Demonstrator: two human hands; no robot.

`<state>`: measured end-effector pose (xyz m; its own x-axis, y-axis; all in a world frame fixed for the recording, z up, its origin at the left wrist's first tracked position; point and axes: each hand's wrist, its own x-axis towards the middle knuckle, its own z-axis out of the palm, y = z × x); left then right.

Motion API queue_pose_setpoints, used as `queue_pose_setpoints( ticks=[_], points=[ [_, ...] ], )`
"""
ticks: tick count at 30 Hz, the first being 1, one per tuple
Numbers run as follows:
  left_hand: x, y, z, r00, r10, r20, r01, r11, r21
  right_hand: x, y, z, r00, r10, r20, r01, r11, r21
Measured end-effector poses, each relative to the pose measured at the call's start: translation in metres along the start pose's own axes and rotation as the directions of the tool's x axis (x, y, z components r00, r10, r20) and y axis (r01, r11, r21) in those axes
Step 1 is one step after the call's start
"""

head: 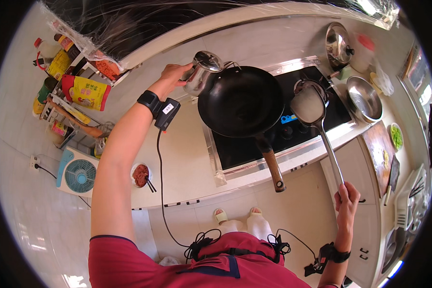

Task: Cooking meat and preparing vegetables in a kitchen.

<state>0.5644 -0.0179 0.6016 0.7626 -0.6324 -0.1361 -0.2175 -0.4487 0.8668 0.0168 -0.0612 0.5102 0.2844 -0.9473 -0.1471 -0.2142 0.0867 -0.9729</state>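
Observation:
My left hand (172, 77) is at a shiny steel lidded pot (201, 73), its thumb and fingers against the near left side, beside the left rim of a black wok (243, 102). The wok sits over the left part of the black glass cooktop (234, 154), its wooden handle pointing towards me; its inside looks dark, with no food visible. My right hand (347, 199) grips the long handle of a metal wok spatula (309, 106), whose broad blade is above the right burner.
On the left are a rack of seasonings (86, 91), a small box fan (81, 171) and a bowl of raw meat (141, 175) with chopsticks. On the right are a steel basin (364, 98), a cutting board (376, 144) with a cleaver (393, 172), and a bowl of chopped greens (396, 136).

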Motion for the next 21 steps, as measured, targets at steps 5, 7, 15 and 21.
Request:
queue_pose_setpoints(
  ticks=[5,7,15,21],
  points=[
    [-0.016,-0.013,-0.034,0.999,-0.021,-0.027,0.022,1.000,0.022,0.005,-0.001,0.002,1.000,-0.005,-0.010,0.005,1.000,0.020],
    [-0.027,-0.019,-0.052,0.998,-0.033,-0.048,0.035,0.998,0.047,0.008,-0.002,0.003,1.000,-0.005,-0.003,0.005,1.000,0.014],
    [-0.081,-0.037,-0.090,0.996,-0.085,-0.008,0.085,0.994,0.067,0.018,-0.004,0.005,0.999,-0.040,0.012,0.040,0.999,0.003],
    [-0.096,-0.053,-0.096,0.984,-0.167,0.067,0.165,0.986,0.034,0.022,-0.013,0.013,0.999,-0.038,0.022,0.037,0.999,0.013]
  ],
)
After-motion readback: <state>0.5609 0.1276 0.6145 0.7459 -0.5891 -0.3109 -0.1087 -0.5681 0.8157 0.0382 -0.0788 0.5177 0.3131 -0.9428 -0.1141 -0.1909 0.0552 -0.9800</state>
